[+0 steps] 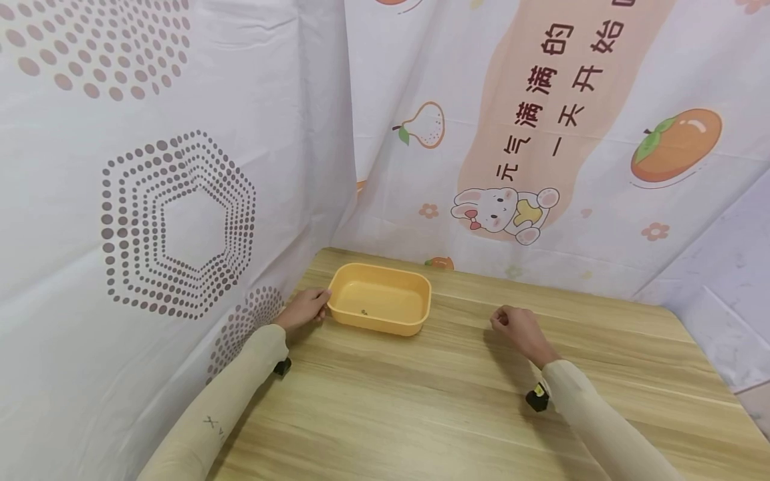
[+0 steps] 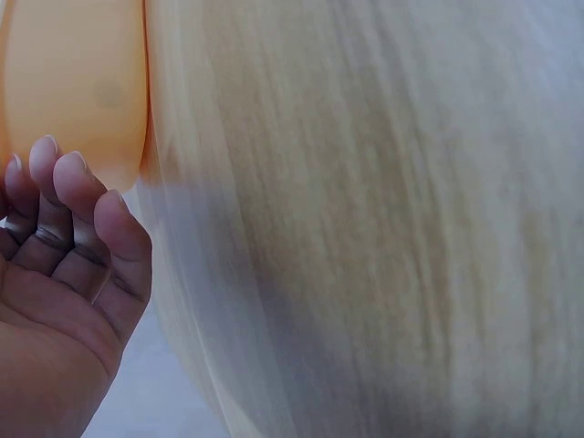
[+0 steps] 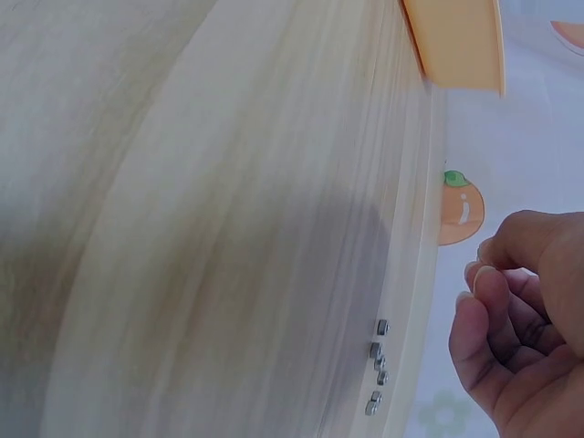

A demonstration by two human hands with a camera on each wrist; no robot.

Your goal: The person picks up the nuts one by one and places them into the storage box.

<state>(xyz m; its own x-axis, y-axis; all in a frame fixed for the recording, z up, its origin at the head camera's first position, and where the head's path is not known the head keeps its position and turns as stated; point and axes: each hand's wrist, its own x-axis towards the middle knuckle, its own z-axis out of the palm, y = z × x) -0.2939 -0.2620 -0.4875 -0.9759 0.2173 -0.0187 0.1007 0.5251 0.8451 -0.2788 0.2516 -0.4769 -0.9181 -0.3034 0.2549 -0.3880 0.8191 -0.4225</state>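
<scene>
Your left hand [image 1: 304, 307], loosely curled, touches the left end of the smooth, round-cornered yellow tray [image 1: 385, 300]; whether it grips, I cannot tell. Your right hand [image 1: 521, 330], farther right, has bent fingers and thumb close together; whether they pinch anything, I cannot tell. Small metal nuts [image 3: 380, 363] lie near it on the wood-grained table [image 1: 421, 401]; dark specks [image 1: 364, 312] inside the tray are too tiny to identify.
</scene>
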